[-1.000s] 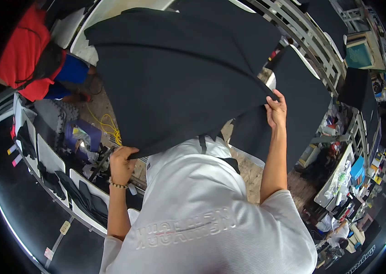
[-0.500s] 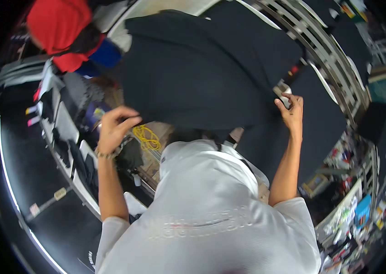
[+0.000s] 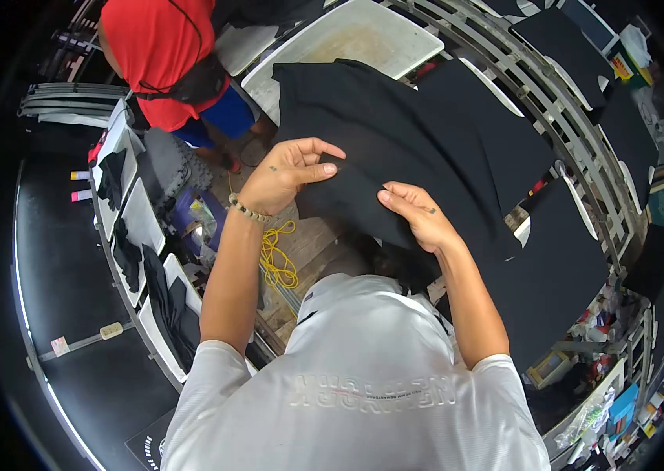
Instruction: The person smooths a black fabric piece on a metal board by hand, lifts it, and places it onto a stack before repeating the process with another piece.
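Note:
A large black cloth (image 3: 379, 133) hangs in front of me, its far part lying over a pale board. My left hand (image 3: 289, 174) pinches the near left edge of this cloth between thumb and index finger. Close by on the right, my right hand (image 3: 418, 213) grips the same edge with thumb and fingers pressed together. The cloth between the two hands is drawn up in soft folds. Under the edge, the floor and my legs are partly hidden.
A person in red and blue (image 3: 163, 63) stands at the upper left. Pale boards (image 3: 347, 35) line a curved metal rail (image 3: 559, 98). Yellow cord (image 3: 277, 255) lies on the floor beside a purple container (image 3: 190, 220). Black cloths (image 3: 167, 302) hang over boards at left.
My hands have come together from far apart, the left moving right and the right moving left. The cloth's left part has shifted right, uncovering more of the pale board.

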`<state>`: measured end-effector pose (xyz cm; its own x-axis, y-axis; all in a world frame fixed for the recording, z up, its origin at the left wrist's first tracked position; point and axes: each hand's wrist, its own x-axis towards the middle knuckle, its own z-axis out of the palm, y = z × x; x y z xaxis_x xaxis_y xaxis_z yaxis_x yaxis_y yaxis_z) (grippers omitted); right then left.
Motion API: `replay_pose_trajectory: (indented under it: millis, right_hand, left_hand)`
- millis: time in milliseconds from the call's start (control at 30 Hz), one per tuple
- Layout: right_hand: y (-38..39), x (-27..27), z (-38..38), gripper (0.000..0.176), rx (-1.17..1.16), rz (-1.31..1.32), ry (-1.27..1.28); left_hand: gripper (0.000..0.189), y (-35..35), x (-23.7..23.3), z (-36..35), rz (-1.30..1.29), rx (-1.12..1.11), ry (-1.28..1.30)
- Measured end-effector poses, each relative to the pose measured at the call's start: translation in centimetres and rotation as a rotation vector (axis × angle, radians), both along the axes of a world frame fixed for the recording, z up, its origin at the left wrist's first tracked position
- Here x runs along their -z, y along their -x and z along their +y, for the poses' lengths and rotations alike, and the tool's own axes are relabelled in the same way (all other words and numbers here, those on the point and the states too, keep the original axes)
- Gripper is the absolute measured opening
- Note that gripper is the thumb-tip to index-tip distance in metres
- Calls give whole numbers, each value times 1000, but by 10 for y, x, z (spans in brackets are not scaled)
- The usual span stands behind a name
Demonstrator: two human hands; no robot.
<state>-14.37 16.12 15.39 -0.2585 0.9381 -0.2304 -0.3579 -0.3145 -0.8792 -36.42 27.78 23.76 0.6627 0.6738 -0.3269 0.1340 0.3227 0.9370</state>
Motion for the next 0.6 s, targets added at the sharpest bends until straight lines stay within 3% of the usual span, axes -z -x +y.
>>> replay_pose_trajectory:
  millis: [200, 600]
  right_hand:
    - [2, 3, 8, 22, 58, -10, 96]
    - [4, -5, -1, 12, 144, 94, 131]
  left_hand:
    - [25, 8, 22, 22, -23, -72, 14]
    - [25, 4, 24, 45, -57, 49, 68]
